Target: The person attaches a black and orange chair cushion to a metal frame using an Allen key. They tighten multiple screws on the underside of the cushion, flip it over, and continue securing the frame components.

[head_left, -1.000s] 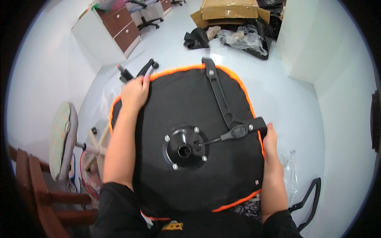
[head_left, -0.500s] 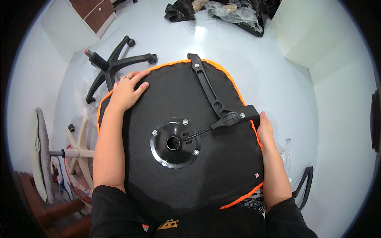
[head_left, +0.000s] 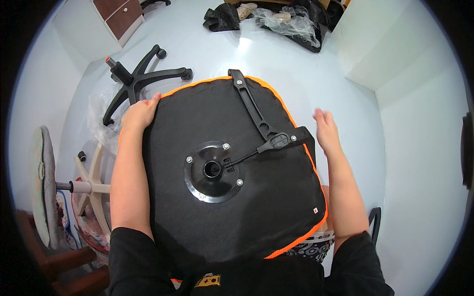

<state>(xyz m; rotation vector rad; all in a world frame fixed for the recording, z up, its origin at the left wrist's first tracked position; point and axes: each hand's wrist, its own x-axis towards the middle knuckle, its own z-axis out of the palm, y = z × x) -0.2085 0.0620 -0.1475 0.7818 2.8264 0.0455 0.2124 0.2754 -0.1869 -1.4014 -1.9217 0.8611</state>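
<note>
An upturned black chair seat with orange piping lies in front of me, its underside facing up. My left hand grips its far left edge, thumb along the top and fingers hidden under the rim. My right hand is held off the right edge, fingers stretched out and slightly blurred, holding nothing. A round black mounting plate with a central socket is bolted to the seat. From it a lever runs toward the right edge. A black armrest is bolted along the far right side.
A black five-star chair base with a gas cylinder lies on the floor beyond my left hand, near clear plastic wrap. A second chair with a cream base is at the left. Plastic bags lie far back. A white wall rises on the right.
My right hand has let go of the seat's right edge and moved off it. My left hand has slid outward from lying on the underside to gripping the rim.
</note>
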